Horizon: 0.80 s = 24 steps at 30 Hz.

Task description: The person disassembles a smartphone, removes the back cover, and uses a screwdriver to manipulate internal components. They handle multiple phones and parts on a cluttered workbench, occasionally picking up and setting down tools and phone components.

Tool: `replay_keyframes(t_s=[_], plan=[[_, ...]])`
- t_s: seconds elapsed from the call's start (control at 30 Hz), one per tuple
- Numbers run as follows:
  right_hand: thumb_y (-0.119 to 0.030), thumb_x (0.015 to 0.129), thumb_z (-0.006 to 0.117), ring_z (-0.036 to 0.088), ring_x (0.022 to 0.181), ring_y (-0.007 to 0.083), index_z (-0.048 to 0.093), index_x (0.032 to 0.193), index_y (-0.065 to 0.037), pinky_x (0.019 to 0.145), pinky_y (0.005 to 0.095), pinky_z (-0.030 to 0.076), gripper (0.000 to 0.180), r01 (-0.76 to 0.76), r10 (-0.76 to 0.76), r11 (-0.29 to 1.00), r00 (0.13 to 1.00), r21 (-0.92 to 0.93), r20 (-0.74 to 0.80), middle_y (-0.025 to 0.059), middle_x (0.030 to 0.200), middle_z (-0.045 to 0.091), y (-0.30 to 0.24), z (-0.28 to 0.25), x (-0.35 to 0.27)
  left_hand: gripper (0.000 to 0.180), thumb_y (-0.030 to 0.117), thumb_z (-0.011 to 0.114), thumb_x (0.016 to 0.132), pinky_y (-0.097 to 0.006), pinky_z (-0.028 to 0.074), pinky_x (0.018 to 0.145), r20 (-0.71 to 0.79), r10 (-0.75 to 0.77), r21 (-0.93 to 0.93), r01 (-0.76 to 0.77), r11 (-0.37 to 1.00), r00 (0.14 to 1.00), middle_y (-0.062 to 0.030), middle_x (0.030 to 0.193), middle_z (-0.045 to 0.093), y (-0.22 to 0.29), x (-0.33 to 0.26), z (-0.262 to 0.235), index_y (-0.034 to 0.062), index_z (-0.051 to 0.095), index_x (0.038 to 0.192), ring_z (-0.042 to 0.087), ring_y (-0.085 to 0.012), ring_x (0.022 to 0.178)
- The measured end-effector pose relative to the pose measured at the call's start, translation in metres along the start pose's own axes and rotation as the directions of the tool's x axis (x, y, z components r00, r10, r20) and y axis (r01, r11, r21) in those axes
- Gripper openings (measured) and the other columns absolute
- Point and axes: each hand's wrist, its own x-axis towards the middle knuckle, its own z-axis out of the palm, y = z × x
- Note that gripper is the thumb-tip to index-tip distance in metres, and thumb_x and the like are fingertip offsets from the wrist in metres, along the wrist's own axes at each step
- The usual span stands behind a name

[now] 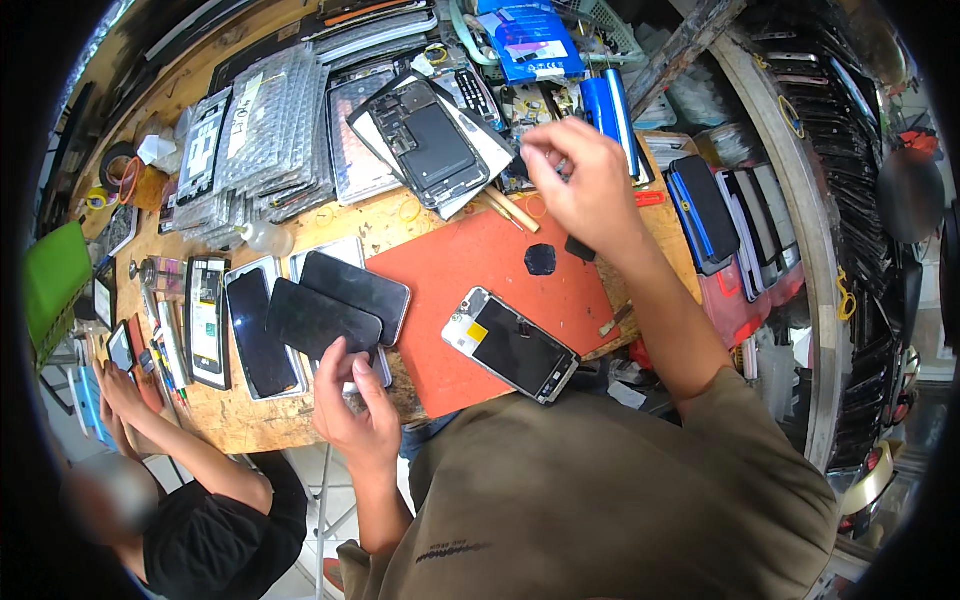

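Observation:
On an orange-red mat (pixel 425 290) lies an opened phone screen assembly (pixel 518 345), its inner side up, with a yellow patch near one end. My right hand (pixel 585 180) is raised over the mat's far right part, fingers curled in a pinch; what they hold, if anything, is too small to name. A small dark piece (pixel 540 260) and a black block (pixel 580 248) lie below it. My left hand (pixel 355 415) hovers at the mat's left edge, fingers loosely bent and apart, holding nothing. Beside its fingertips are two overlapping black phone screens (pixel 320 318) (pixel 365 290).
Bubble-wrapped packs (pixel 270 130) are piled at the back left. An opened phone (pixel 425 140) rests on other parts at the back centre. A blue packet (pixel 530 40) sits in a green basket (pixel 610 35). Phones (pixel 705 215) stand at right; a co-worker's hands (pixel 120 390) are at left.

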Motion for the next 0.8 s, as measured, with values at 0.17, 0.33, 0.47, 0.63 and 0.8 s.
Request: replay_keyframes(t_s=[0.17, 0.33, 0.47, 0.63, 0.8], plan=[[-0.008, 0.094, 0.075, 0.075, 0.084, 0.0292, 0.077, 0.105, -0.001, 0.076, 0.0416, 0.059, 0.013, -0.098, 0.108, 0.993, 0.979, -0.065, 0.171, 0.0164, 0.096, 0.073, 0.007, 0.004, 0.032, 0.028, -0.006, 0.067, 0.098, -0.039, 0.058, 0.076, 0.056, 0.207, -0.023, -0.206, 0.978, 0.977, -0.0181, 0.101, 0.074, 0.007, 0.005, 0.005, -0.0050, 0.068, 0.125, 0.073, -0.0294, 0.087], [-0.007, 0.092, 0.072, 0.076, 0.088, 0.0365, 0.075, 0.101, -0.001, 0.081, 0.0445, 0.059, 0.011, 0.130, 0.001, 0.949, 0.911, -0.288, 0.413, 0.0194, 0.097, 0.075, 0.006, 0.004, 0.057, 0.046, 0.005, 0.065, 0.107, -0.038, 0.060, 0.095, 0.325, -0.113, -0.567, 0.289, 0.771, 0.939, -0.0164, 0.123, 0.070, 0.047, 0.018, 0.041, -0.0026, 0.048, 0.149, 0.073, -0.0249, 0.107], [-0.002, 0.085, 0.068, 0.077, 0.096, 0.0410, 0.077, 0.097, 0.001, 0.085, 0.0488, 0.060, 0.014, 0.089, 0.072, 0.961, 0.836, -0.263, 0.544, 0.0223, 0.094, 0.078, 0.002, 0.005, 0.081, 0.067, 0.009, 0.065, 0.109, -0.044, 0.063, 0.103, 0.586, -0.319, -0.739, 0.653, 0.168, 0.745, -0.0227, 0.131, 0.066, 0.058, 0.063, 0.110, -0.0051, 0.023, 0.160, 0.073, -0.0312, 0.117], [-0.002, 0.085, 0.073, 0.077, 0.093, 0.0387, 0.077, 0.100, 0.002, 0.084, 0.0462, 0.059, 0.015, 0.168, 0.115, 0.913, 0.769, -0.372, 0.629, 0.0222, 0.093, 0.078, -0.001, 0.005, 0.080, 0.058, 0.007, 0.064, 0.109, -0.044, 0.064, 0.103, 0.555, -0.350, -0.771, 0.624, 0.123, 0.755, -0.0217, 0.124, 0.068, 0.045, 0.085, 0.146, -0.0078, 0.030, 0.154, 0.074, -0.0304, 0.112], [0.000, 0.082, 0.073, 0.076, 0.091, 0.0409, 0.074, 0.091, 0.002, 0.082, 0.0485, 0.058, 0.009, 0.202, 0.095, 0.924, 0.704, -0.326, 0.704, 0.0218, 0.089, 0.077, -0.005, 0.010, 0.085, 0.042, -0.001, 0.061, 0.107, -0.042, 0.065, 0.101, 0.511, -0.369, -0.817, 0.573, 0.074, 0.776, -0.0211, 0.121, 0.069, 0.045, 0.083, 0.142, -0.0041, 0.040, 0.143, 0.076, -0.0331, 0.110]])
